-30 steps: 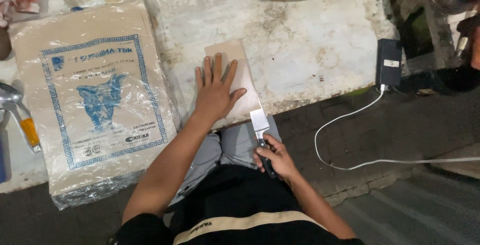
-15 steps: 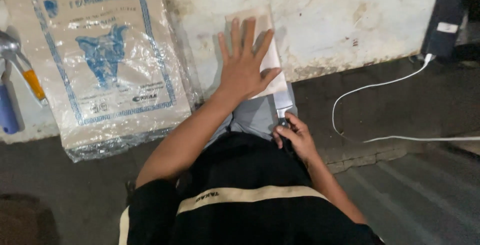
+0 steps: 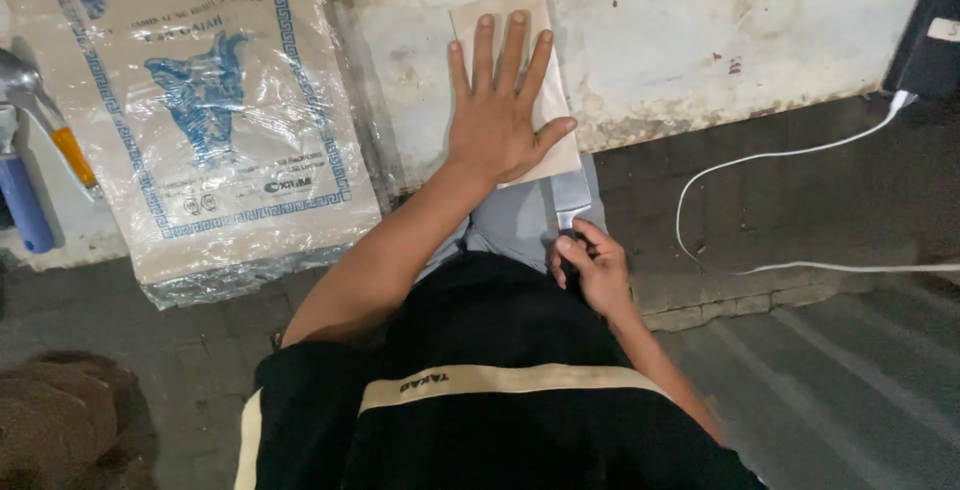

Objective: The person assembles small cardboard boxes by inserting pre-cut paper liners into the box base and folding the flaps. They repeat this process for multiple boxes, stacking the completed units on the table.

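1. Far left edge: metal ladle w/ orange handle, lying beside a blue cylindrical handle, both on the tabletop, which is whitish, stained and worn.
2. Next right: big paper sack in clear plastic wrap, blue print & key-pattern border, lying flat; its lower end juts past the tabletop's front edge.
3. Centre: left hand pressed palm-down, fingers spread & straight, flat on a tan sheet stack. Grips nothing, just pins it down. Stack sits near the front edge, lower end overhanging a bit.
4. Just below/right: knife blade runs along the stack's right edge, tip under the overhanging corner; can't tell if it's cutting in or only touching.
5. Right hand curled tight round the knife handle, fingers closed, held over the lap below the tabletop edge.
6. Right: white cable loops across the brick floor up to a dark charger block at the top-right corner.
7. Bottom left: brown rough object, unclear what.
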